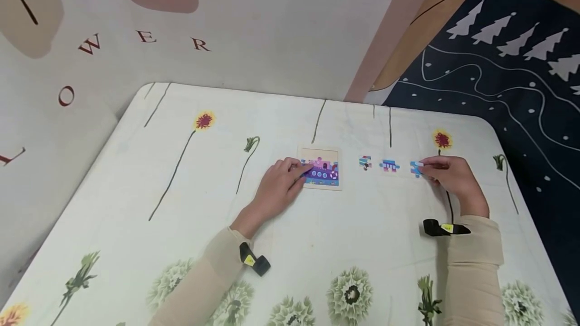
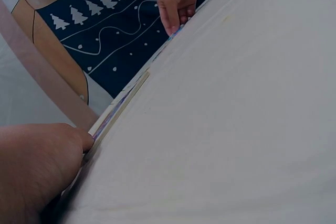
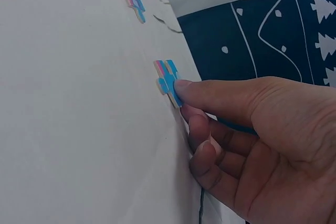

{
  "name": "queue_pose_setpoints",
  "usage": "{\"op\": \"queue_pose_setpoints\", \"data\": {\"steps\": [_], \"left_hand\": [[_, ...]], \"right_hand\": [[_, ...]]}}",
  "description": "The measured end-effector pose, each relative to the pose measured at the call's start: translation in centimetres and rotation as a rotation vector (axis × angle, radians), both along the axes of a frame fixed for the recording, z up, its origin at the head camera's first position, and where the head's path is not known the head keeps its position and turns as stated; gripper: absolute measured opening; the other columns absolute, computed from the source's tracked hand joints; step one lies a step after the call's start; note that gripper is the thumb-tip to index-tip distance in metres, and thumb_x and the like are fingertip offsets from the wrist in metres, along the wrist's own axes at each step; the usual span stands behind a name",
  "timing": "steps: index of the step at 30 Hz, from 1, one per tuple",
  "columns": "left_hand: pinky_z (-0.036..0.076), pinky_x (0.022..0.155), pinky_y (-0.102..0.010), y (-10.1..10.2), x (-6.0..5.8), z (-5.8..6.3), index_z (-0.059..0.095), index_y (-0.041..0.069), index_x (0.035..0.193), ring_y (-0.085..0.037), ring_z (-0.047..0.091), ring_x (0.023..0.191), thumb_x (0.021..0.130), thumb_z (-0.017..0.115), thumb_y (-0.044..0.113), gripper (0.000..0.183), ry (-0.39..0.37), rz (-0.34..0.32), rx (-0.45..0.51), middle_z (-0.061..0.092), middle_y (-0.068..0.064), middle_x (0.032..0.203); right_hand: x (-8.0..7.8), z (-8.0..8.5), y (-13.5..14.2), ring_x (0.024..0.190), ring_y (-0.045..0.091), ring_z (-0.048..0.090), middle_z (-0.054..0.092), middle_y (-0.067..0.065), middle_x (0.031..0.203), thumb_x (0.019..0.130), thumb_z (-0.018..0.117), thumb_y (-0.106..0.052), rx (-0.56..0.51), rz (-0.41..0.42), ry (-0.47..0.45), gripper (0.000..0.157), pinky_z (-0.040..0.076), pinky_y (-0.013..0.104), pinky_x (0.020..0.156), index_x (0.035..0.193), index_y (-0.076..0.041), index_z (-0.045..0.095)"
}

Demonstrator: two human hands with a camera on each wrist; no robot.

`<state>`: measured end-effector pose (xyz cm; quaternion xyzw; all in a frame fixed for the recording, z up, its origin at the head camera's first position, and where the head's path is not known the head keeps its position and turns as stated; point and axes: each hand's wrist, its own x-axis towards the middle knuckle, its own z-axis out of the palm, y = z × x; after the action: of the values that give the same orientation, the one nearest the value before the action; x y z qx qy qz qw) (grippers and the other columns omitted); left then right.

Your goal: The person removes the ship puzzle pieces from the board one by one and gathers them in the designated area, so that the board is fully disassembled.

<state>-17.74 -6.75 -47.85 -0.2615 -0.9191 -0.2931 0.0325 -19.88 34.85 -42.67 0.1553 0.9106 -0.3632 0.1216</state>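
My left hand (image 1: 282,185) grips the left edge of a small jigsaw puzzle board (image 1: 320,188), one finger lying over its picture of a purple ship. The board has a pale wooden frame, and a bare strip shows along its top. In the left wrist view the board (image 2: 121,106) appears edge-on beside the hand (image 2: 42,163). Far to the right, my right hand (image 1: 450,177) pinches a blue puzzle piece (image 3: 167,81) by its right side; a little pink shows on it. Whether the piece touches the table is hard to tell.
Between board and right hand lie two loose puzzle pieces: a multicoloured one (image 1: 365,163) and a purple-blue one (image 1: 389,165). A white flower-print cloth (image 1: 312,235) covers the table. A pale wall stands behind, and a dark tree-patterned surface (image 1: 512,84) borders the right side.
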Motion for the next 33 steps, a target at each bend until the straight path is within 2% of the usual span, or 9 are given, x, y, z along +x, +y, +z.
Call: {"op": "queue_pose_setpoints", "data": {"steps": [15,18,20,23,25,27,29,33], "left_hand": [[0.044,0.085,-0.038,0.1,-0.1,-0.1,0.062,0.017,0.145,-0.024,0.053,0.102,0.106,0.058,0.021,0.039,-0.006,-0.007,0.001,0.057,-0.008,0.129],[0.044,0.085,-0.038,-0.1,-0.1,-0.1,0.062,0.017,0.145,-0.024,0.053,0.102,0.106,0.058,0.021,0.040,-0.004,-0.005,-0.006,0.057,-0.008,0.129],[0.044,0.084,-0.038,-0.2,-0.1,0.0,0.062,0.017,0.145,-0.024,0.053,0.102,0.106,0.058,0.021,0.040,0.002,-0.005,-0.011,0.057,-0.008,0.129],[0.044,0.084,-0.038,-0.4,-0.1,0.1,0.063,0.017,0.144,-0.025,0.053,0.102,0.106,0.059,0.021,0.039,0.005,-0.007,-0.014,0.057,-0.008,0.129],[0.044,0.084,-0.039,-0.4,-0.1,0.1,0.063,0.017,0.144,-0.025,0.053,0.102,0.106,0.059,0.021,0.039,0.006,-0.010,-0.011,0.057,-0.009,0.129],[0.044,0.084,-0.039,-0.4,-0.1,0.1,0.063,0.016,0.144,-0.026,0.054,0.102,0.106,0.059,0.021,0.039,0.007,-0.011,-0.008,0.057,-0.009,0.129],[0.045,0.084,-0.039,-0.3,-0.1,0.1,0.063,0.016,0.144,-0.025,0.054,0.101,0.106,0.058,0.021,0.039,0.007,-0.007,-0.007,0.057,-0.009,0.129],[0.044,0.085,-0.038,0.0,0.1,-0.1,0.062,0.016,0.145,-0.023,0.053,0.101,0.106,0.058,0.022,0.040,-0.009,-0.003,-0.008,0.057,-0.007,0.129]], "right_hand": [[-0.1,-0.1,0.0,0.079,0.020,0.052,0.063,0.012,0.102,0.102,0.066,-0.014,0.013,0.034,0.042,0.032,0.047,0.023,0.060,0.129,0.002,0.067],[-0.1,-0.2,-0.5,0.083,0.022,0.052,0.061,0.014,0.106,0.101,0.066,-0.011,0.018,0.031,0.040,0.032,0.047,0.023,0.061,0.130,0.003,0.066],[0.1,0.3,-1.2,0.090,0.028,0.052,0.059,0.019,0.113,0.100,0.066,-0.011,0.043,0.023,0.036,0.036,0.048,0.029,0.067,0.133,0.003,0.063],[0.1,1.2,-3.1,0.099,0.032,0.052,0.056,0.024,0.122,0.101,0.066,-0.017,0.047,-0.057,0.075,0.044,0.046,0.034,0.073,0.139,0.002,0.059],[0.2,2.1,-5.1,0.100,0.028,0.053,0.056,0.023,0.125,0.102,0.065,-0.021,0.023,-0.099,0.156,0.044,0.045,0.035,0.075,0.139,0.001,0.060],[-0.2,2.6,-7.6,0.091,0.020,0.055,0.061,0.019,0.116,0.103,0.063,-0.023,-0.045,-0.110,0.251,0.038,0.045,0.030,0.070,0.132,0.001,0.065],[-0.6,2.9,-10.4,0.076,0.014,0.055,0.064,0.016,0.104,0.104,0.061,-0.023,-0.136,-0.056,0.306,0.032,0.045,0.027,0.063,0.123,0.002,0.069],[-1.4,2.3,-15.5,0.055,0.012,0.053,0.067,0.019,0.089,0.105,0.060,-0.019,-0.317,0.108,0.286,0.024,0.045,0.026,0.054,0.116,0.002,0.068]]}}
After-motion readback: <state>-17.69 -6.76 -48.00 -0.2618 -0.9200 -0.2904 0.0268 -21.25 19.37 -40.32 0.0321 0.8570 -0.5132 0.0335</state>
